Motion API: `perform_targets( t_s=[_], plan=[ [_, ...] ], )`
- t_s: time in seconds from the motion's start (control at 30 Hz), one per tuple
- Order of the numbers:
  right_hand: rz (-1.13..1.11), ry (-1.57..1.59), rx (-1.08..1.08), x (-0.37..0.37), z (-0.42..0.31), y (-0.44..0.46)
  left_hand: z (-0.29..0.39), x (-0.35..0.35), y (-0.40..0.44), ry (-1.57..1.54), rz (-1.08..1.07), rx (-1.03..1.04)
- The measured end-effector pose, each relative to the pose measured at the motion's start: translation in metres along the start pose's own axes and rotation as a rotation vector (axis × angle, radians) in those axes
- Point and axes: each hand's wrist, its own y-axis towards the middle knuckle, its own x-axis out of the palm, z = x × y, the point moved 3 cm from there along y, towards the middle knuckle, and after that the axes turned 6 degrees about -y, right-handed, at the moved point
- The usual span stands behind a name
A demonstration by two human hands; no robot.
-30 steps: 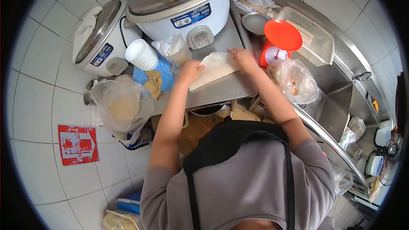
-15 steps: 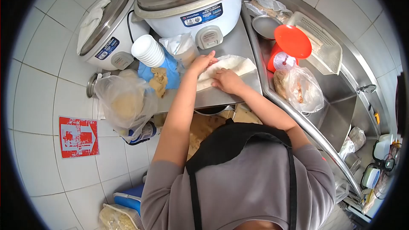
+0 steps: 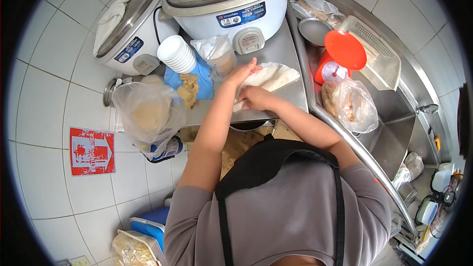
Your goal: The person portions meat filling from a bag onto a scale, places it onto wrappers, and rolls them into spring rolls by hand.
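A white, soft-looking sheet [image 3: 276, 75], cloth or paper, lies folded on the steel counter. My left hand [image 3: 243, 74] rests along its left side with fingers stretched out and thumb apart. Bent over the sheet's near left edge, my right hand [image 3: 258, 99] has its fingers curled in on it; the fingertips are partly hidden. Just left of my left hand stands a clear plastic bag [image 3: 217, 55] with pale contents. Beyond it are stacked white cups [image 3: 176, 55] and a crumpled tan cloth [image 3: 187, 90] on a blue cloth [image 3: 204, 80].
Two rice cookers [image 3: 226, 7] stand at the back of the counter [image 3: 289, 44]. To the right, a steel sink [image 3: 394, 113] holds a red scale [image 3: 329, 66], a bagged food item [image 3: 350, 106] and a white basket [image 3: 389, 71]. A plastic bag [image 3: 148, 113] hangs at the left.
My right hand has shifted left along the sheet to its near left edge, its fingers curling more. The sheet's near left part has changed shape. The view has shifted slightly.
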Motion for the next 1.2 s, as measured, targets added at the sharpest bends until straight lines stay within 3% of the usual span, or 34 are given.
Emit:
perform_targets(
  t_s=[0.03,0.13,0.27,0.7,0.93,1.03,1.13,1.2],
  plan=[
    [0.078,-0.037,0.027,-0.008,0.002,-0.007,0.001,0.002,-0.002,0.042,0.017,0.015],
    [0.009,-0.26,0.271,-0.04,0.015,-0.028,0.005,0.004,-0.002,0.057,0.001,0.037],
    [0.061,-0.176,0.188,-0.032,0.029,-0.036,0.009,0.012,-0.011,0.185,0.084,0.035],
    [0.108,-0.196,0.243,-0.058,0.05,-0.062,0.005,0.043,-0.034,0.612,0.584,0.488],
    [0.119,-0.131,0.249,-0.062,0.063,-0.083,0.006,0.046,-0.038,0.624,0.615,0.558],
    [0.117,-0.157,0.352,-0.07,0.072,-0.099,0.005,0.044,-0.039,0.628,0.613,0.559],
    [0.198,-0.175,0.288,-0.07,0.076,-0.108,0.008,0.046,-0.043,0.577,0.611,0.544],
    [0.131,-0.353,0.304,-0.071,0.071,-0.107,0.019,0.044,-0.048,0.476,0.618,0.546]
  ],
)
